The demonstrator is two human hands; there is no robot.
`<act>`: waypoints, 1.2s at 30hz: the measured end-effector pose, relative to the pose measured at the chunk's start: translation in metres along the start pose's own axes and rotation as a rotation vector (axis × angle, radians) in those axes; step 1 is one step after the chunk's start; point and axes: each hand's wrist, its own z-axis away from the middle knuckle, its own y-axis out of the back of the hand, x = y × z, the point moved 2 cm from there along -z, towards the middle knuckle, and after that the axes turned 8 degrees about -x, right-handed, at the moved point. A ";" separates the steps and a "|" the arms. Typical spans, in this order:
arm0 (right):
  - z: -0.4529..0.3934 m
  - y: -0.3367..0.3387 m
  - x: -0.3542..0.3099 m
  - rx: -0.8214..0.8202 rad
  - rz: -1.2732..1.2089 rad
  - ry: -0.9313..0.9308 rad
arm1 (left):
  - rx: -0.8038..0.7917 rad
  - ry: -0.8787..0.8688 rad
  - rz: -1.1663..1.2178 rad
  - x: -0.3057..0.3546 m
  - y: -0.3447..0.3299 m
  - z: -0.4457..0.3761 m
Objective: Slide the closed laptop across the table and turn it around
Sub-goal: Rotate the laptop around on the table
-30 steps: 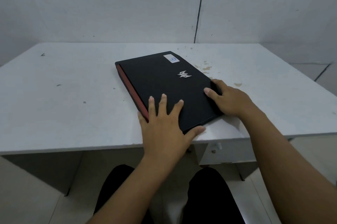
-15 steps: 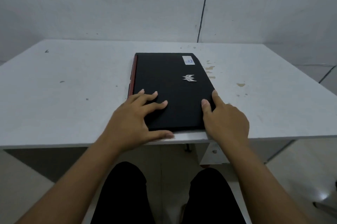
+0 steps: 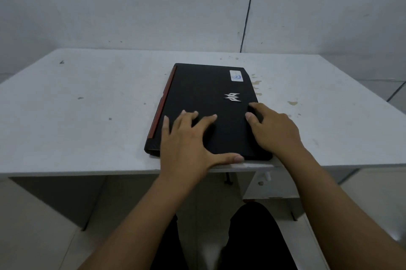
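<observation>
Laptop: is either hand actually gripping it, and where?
No closed grip. Both hands press flat on the closed laptop lid near its front edge: left hand toward the front-left, thumb along the front edge; right hand at the front-right edge.

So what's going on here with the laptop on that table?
A person has both hands flat on a closed black laptop lying on a white table. The left hand presses on the near part of the lid with fingers spread, thumb along the near edge. The right hand rests at the near right side. The laptop sits close to the table's near edge, its red-trimmed side on the left and a white sticker at the far right corner. Neither hand is lifting it.
</observation>
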 end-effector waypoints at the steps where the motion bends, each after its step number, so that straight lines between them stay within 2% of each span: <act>1: 0.001 -0.001 0.000 -0.004 -0.011 -0.004 | 0.009 -0.013 -0.020 0.001 -0.003 -0.001; 9: 0.022 -0.006 -0.010 0.078 0.083 -0.072 | 0.084 -0.180 -0.063 -0.018 -0.004 -0.009; 15: 0.047 -0.023 -0.038 0.130 0.107 -0.110 | 0.004 -0.317 0.028 -0.060 0.018 -0.018; 19: 0.056 -0.033 -0.052 0.099 0.089 -0.124 | -0.045 -0.349 0.085 -0.076 0.032 -0.024; 21: 0.054 -0.030 -0.049 0.064 0.016 -0.081 | -0.082 -0.307 0.120 -0.076 0.035 -0.024; 24: 0.043 -0.014 -0.034 -0.054 -0.225 -0.004 | -0.184 -0.203 0.132 -0.063 0.034 -0.019; 26: 0.027 -0.003 -0.023 -0.066 -0.254 0.040 | -0.232 -0.148 0.089 -0.045 0.027 -0.014; 28: 0.007 0.004 -0.018 -0.046 -0.269 0.037 | -0.240 -0.058 0.080 -0.021 0.015 -0.010; 32: -0.015 0.003 -0.009 -0.156 -0.474 -0.054 | -0.257 0.153 -0.097 0.020 -0.012 -0.016; 36: -0.020 0.001 0.001 -0.171 -0.564 -0.054 | -0.199 0.163 -0.190 0.028 -0.024 -0.019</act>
